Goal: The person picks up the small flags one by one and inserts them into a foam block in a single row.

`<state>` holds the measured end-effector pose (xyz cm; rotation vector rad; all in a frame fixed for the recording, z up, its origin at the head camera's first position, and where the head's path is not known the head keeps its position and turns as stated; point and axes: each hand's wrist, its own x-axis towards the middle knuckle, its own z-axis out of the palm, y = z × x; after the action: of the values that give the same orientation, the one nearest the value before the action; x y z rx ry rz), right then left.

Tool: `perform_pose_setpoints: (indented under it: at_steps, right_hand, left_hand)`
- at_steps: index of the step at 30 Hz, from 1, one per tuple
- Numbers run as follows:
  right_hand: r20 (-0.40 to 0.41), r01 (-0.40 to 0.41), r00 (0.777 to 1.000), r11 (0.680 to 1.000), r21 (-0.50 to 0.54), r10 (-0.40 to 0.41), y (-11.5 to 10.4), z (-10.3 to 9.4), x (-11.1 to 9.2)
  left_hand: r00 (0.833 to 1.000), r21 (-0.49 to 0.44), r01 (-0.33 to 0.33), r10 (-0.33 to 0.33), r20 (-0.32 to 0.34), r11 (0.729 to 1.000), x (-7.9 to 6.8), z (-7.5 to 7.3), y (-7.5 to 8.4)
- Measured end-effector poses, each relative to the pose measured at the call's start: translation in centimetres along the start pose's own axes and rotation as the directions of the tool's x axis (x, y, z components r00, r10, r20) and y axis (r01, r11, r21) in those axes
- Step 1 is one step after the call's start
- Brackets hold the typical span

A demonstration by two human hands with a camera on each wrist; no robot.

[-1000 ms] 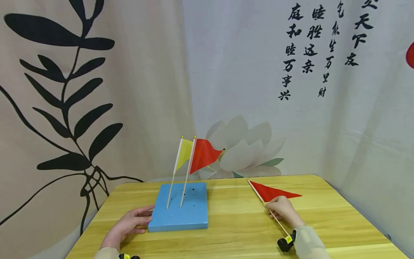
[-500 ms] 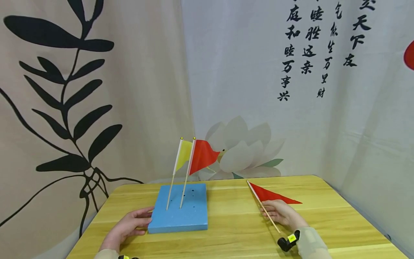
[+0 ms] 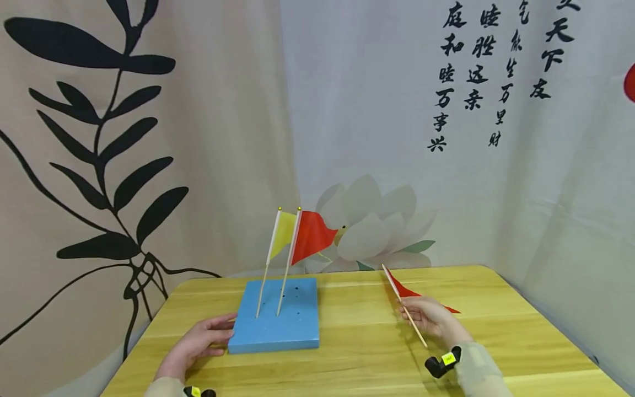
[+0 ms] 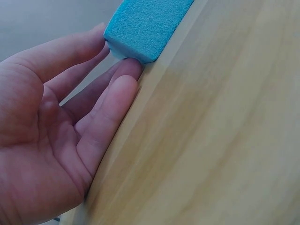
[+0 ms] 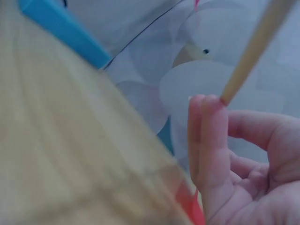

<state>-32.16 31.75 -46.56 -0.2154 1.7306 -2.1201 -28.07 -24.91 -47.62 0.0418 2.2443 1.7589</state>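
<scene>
My left hand rests against the left edge of a blue foam board, fingers extended. In the left wrist view its fingertips meet the corner of the foam. A yellow flag and a red flag stand upright in the board, which has several small holes. Off to the right, my right hand pinches the wooden stick of another red flag, tilted with its top away to the left. That hand partly hides the cloth. The right wrist view shows the stick at the fingertips.
The board lies on a wooden table, left of its middle. Behind the table hangs a curtain printed with leaves, a lotus and writing. A black wrist camera sits by the right sleeve.
My right hand has shifted its hold on the stick and raised the red flag a little off the table, tilting it more steeply. The left hand and the board have stayed put.
</scene>
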Motion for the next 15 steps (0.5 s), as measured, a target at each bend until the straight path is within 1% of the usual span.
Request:
perform_pose_setpoints:
  at_steps: [4,11,15]
  right_hand:
    - [0.015,0.033,0.999,0.999,-0.004,-0.033,-1.5,0.2,-0.1]
    - [0.098,0.091,0.991,0.996,0.014,-0.092,-5.0,1.2,-0.4]
    - [0.078,0.127,0.989,0.992,0.01,-0.128,-6.8,1.7,-0.4]
  left_hand:
    - [1.0,0.0,-0.008,0.008,0.013,1.0,0.1,-0.1,0.0]
    - [1.0,0.004,-0.017,0.017,-0.002,1.0,0.0,0.0,-0.1]
    - [1.0,0.003,-0.018,0.018,-0.001,1.0,0.1,-0.1,-0.2]
